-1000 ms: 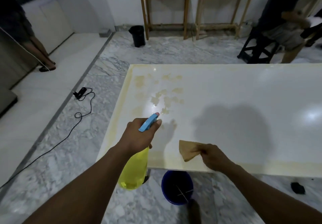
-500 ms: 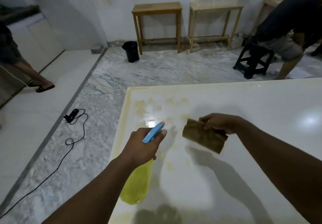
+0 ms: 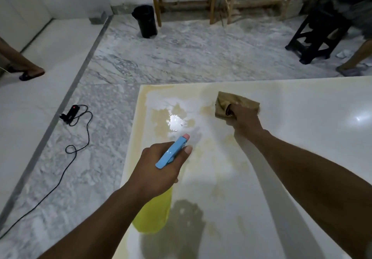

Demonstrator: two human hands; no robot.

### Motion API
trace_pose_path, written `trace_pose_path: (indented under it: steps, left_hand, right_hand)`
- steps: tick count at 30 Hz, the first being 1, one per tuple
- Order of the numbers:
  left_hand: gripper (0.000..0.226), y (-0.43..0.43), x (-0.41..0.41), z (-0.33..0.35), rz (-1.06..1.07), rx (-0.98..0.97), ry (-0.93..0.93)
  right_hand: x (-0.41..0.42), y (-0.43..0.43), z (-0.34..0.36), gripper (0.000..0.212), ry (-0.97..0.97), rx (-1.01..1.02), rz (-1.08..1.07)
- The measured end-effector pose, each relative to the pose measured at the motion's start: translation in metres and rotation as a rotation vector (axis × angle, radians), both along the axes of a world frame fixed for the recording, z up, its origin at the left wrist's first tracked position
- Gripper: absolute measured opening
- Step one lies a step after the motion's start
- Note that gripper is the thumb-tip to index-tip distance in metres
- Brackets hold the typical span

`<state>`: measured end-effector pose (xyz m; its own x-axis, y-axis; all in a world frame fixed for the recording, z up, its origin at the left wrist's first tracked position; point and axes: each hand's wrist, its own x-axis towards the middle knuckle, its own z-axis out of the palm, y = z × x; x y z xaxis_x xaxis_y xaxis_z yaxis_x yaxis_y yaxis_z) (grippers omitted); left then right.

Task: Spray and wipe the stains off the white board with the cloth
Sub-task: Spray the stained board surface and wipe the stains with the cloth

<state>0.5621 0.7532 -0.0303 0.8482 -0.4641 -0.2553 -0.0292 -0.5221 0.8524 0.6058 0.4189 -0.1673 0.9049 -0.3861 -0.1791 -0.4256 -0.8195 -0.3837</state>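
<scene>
Left hand: fingers curled round yellow spray bottle, blue nozzle aimed at wet yellow stains. Right hand: grips brown cloth, pressed on white board near far-left corner.

Board fills near right. Floor lies to its left and behind it. Cloth on board near far edge, bunched in right grip. Stains left of cloth, by far-left corner. Spray bottle in left grip, over board's left edge, nearer than stains. Cable on floor, left of board. Bin far behind. Stool far right.
</scene>
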Motion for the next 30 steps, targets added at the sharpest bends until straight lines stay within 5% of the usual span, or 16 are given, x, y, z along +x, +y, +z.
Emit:
trace_pose_path:
  steps: [5, 13, 16, 22, 27, 30]
  left_hand:
    - [0.008, 0.003, -0.017, 0.01, -0.021, -0.011, 0.012]
    - [0.007, 0.05, -0.09, 0.039, -0.031, 0.01, -0.055]
    - [0.01, 0.076, -0.122, 0.044, -0.032, 0.028, -0.06]
    - [0.008, 0.113, -0.152, 0.06, -0.019, 0.009, -0.063]
    - [0.008, 0.101, -0.118, 0.073, -0.044, 0.012, -0.082]
    - [0.008, 0.089, -0.077, 0.071, -0.043, 0.013, -0.08]
  right_hand:
    - [-0.098, 0.029, -0.019, 0.063, -0.072, 0.047, 0.152]
    - [-0.288, 0.162, -0.008, 0.053, -0.33, -0.07, 0.164]
    - [-0.349, 0.2, 0.003, 0.05, -0.293, -0.085, 0.224]
    - [-0.34, 0.188, 0.069, 0.033, 0.108, 0.382, 0.003]
    - [-0.272, 0.146, 0.117, 0.031, 0.422, 0.962, -0.154]
    - [-0.207, 0.117, 0.138, 0.039, 0.454, 0.986, -0.08]
